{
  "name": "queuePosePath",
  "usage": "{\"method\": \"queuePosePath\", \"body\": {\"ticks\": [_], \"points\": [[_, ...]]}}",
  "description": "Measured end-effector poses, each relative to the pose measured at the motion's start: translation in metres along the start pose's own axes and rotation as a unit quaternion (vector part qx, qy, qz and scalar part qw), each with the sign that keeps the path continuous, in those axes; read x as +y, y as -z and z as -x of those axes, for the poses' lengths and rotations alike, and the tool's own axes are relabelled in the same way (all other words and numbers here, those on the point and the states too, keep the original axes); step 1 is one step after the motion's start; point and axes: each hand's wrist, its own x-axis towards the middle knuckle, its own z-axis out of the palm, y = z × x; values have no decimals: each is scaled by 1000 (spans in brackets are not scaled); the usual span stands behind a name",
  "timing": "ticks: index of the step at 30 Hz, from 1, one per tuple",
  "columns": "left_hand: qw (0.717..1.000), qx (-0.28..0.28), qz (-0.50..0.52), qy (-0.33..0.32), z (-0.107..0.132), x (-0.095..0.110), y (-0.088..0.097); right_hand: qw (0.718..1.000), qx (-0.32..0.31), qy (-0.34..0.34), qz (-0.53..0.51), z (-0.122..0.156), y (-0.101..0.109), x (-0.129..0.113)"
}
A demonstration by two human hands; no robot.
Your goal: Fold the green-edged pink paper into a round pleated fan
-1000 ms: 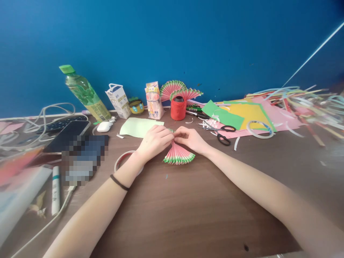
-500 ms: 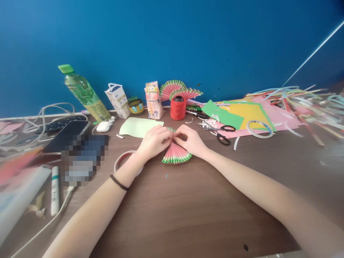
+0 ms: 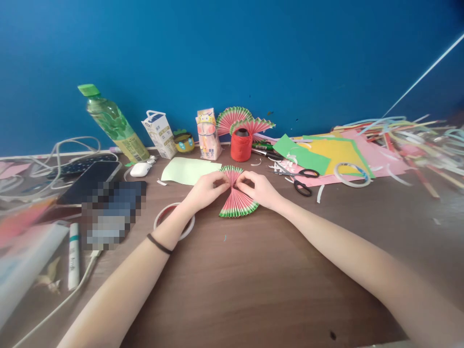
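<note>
Evidently both hands are closed at the fingertips, the left hand (image 3: 207, 189) and the right hand (image 3: 261, 189) pinching the narrow waist of a pleated paper piece (image 3: 238, 205) from either side. Its long axis runs away from the person, one green-edged fan opening toward the blue wall (image 3: 174, 53), the other toward the person. It lies on the brown table (image 3: 246, 290), right of a light green sheet (image 3: 188, 172).

Left fingers (image 3: 219, 176) pinched, right fingers (image 3: 248, 176) pinched, forearms (image 3: 141, 275) converging
</note>
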Motion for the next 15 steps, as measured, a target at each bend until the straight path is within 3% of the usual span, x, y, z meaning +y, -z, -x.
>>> {"method": "queuePosePath", "body": {"ticks": [15], "points": [[1000,-21,-3,17,0,-3,1,999,-18,9,36,-3,2,2]]}}
